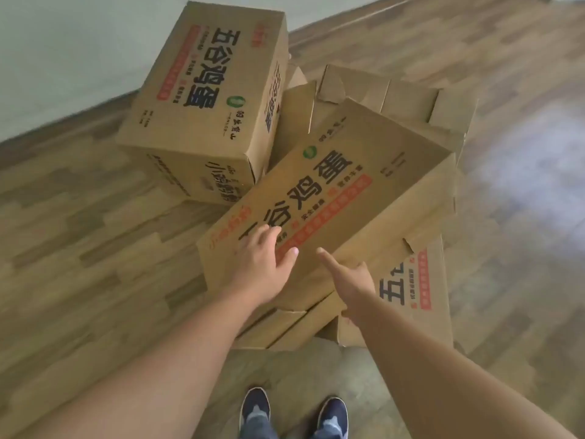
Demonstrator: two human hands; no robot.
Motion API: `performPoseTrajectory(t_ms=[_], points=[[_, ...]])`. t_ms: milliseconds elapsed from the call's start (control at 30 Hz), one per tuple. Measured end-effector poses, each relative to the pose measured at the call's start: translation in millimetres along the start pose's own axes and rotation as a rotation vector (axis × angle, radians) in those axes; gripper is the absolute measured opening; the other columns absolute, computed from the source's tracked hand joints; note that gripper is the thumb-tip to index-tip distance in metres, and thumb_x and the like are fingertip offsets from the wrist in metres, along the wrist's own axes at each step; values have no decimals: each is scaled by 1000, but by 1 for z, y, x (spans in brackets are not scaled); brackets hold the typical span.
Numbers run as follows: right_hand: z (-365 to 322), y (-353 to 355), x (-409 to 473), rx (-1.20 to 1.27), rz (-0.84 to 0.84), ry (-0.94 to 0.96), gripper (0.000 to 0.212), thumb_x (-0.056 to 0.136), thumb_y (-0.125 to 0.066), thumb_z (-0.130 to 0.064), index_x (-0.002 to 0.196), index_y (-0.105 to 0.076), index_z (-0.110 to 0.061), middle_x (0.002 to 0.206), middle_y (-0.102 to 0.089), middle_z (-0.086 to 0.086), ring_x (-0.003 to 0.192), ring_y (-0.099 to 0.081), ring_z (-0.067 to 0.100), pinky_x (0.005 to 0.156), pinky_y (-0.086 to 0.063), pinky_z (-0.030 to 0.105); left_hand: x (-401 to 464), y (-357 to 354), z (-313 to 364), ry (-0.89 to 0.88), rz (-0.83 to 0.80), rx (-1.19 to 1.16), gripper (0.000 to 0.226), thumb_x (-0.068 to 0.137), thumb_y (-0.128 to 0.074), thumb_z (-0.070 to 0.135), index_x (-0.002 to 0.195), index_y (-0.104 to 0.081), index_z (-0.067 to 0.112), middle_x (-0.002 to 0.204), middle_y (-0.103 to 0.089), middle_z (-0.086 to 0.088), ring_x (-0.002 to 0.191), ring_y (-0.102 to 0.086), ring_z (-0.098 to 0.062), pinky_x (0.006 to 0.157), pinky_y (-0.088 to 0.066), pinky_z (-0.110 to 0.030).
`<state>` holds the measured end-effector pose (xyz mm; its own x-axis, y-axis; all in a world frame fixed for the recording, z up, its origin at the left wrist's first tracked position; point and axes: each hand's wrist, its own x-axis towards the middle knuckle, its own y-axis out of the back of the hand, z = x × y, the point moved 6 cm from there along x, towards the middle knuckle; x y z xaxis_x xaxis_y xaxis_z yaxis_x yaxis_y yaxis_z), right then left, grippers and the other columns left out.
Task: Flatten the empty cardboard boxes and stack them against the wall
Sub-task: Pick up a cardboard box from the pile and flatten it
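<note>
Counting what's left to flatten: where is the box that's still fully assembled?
In the head view, the assembled box sits upper left on the wood floor, near the wall, touching the flattened boxes to its right.

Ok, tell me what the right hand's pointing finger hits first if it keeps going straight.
Probably the printed top panel of the tilted box in the middle: the right hand points its index finger up-left at it, beside the left hand. Whether the fingertip already touches is unclear.
</note>
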<state>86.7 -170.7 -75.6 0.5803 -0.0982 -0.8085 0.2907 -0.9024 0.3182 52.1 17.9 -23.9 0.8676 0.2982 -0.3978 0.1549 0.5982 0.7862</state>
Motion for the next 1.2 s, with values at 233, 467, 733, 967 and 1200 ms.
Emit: performPoseTrajectory(t_ms=[233,467,733,967,1200], points=[[19,-43,63,347,173,41,146,61,-88,-72,165,10,-43,162,-41,-3,141,-51,33,108,-52,58,62,-41,-37,-3,-27,-52,68,106,-41,57,163,-29,23,172,-23,-2,158,-23,-25,125,-29,-52],[32,36,81,632,246,97,85,84,-84,-50,157,-42,-42,131,-71,-5,109,-75,25,77,-66,52,91,-23,-43,-45,36,32,66,107,-39,56,163,-30,22,172,-26,-1,158,-23,-23,126,-24,-47],[35,111,79,642,267,117,65,100,-71,-39,158,-43,-42,120,-67,-5,94,-72,26,65,-64,41,114,17,-13,72,146,195,75,103,-36,64,164,-25,22,169,-31,-7,153,-33,-33,121,-29,-58],[50,117,70,695,324,75,52,105,-63,-42,154,-48,-47,122,-67,-10,115,-69,26,68,-59,39,124,28,-38,285,46,194,84,93,-36,79,155,-42,24,156,-50,-7,141,-47,-36,113,-40,-54],[82,151,37,454,644,-7,59,106,-58,-40,161,-36,-47,153,-50,1,126,-60,35,101,-54,54,64,20,22,61,156,296,71,89,-42,83,117,-54,19,119,-67,-8,105,-67,-33,81,-55,-41]])
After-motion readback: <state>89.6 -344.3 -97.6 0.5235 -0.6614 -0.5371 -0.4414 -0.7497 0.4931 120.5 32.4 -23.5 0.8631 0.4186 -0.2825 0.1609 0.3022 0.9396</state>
